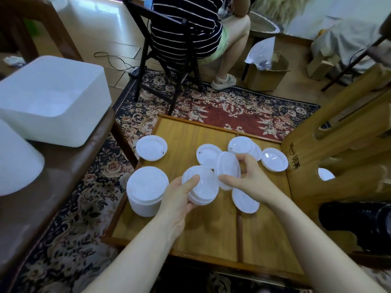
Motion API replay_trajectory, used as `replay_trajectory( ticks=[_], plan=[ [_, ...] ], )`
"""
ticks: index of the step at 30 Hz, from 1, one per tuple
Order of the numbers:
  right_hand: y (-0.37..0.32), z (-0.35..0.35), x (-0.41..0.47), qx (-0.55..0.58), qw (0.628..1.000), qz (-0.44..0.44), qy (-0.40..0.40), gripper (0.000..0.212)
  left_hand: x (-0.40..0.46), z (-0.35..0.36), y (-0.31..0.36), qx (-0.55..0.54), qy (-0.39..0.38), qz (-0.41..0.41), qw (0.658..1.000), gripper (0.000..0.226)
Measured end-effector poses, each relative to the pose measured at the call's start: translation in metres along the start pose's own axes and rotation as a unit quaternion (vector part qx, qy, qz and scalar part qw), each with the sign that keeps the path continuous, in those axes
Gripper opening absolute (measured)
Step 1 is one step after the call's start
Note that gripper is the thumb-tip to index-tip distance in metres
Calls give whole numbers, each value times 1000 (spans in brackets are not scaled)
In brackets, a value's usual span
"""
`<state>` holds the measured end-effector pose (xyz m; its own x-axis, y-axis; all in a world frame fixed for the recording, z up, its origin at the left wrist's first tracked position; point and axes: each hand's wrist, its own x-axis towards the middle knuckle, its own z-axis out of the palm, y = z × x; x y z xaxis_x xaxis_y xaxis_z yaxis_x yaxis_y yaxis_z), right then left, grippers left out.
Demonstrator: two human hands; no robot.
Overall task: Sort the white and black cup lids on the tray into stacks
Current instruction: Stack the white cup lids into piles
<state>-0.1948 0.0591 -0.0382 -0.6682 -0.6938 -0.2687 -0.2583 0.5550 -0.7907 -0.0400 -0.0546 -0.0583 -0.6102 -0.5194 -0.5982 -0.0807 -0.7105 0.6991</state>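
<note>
My left hand (179, 199) grips a short stack of white lids (203, 187) above the wooden tray (190, 233), thumb on top. My right hand (247, 180) pinches a single white lid (228, 166), tilted on edge beside that stack. A tall stack of white lids (147, 191) stands at the tray's left edge. Loose white lids lie on the tray: one at the far left (151, 147), one in the middle (207, 155), two overlapping further right (241, 145), one at the right (274, 159), one under my right wrist (245, 201). A black stack (357, 225) lies at the right.
A white plastic bin (53, 100) sits on a brown chair at the left. A wooden chair (338, 144) stands at the tray's right, with a white lid (325, 174) showing through its frame. A seated person (190, 28) on a black chair is beyond the patterned rug.
</note>
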Motion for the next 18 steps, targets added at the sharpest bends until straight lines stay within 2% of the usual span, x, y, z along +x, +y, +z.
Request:
replay_trajectory(
  ticks=[3, 5, 8, 11, 13, 18],
  plan=[
    [-8, 10, -17, 35, 999, -4, -13, 76, -3, 3, 0, -5, -30, -4, 1000, 29],
    [-11, 18, -23, -7, 1000, -23, -6, 84, -5, 4, -1, -15, -49, -8, 999, 31],
    [-17, 23, -27, -75, 997, -32, -14, 81, -6, 3, -2, -25, -65, -7, 998, 35],
    [-16, 19, -29, -47, 996, -36, -60, 89, -6, 2, -2, -34, -68, -7, 997, 38],
    [-14, 15, -32, -46, 995, -40, -85, 87, -7, 2, -2, -43, -69, -15, 997, 37],
    [-9, 8, -33, -53, 992, -58, -96, 85, -12, 2, -4, -47, -64, -32, 996, 37]
  ],
)
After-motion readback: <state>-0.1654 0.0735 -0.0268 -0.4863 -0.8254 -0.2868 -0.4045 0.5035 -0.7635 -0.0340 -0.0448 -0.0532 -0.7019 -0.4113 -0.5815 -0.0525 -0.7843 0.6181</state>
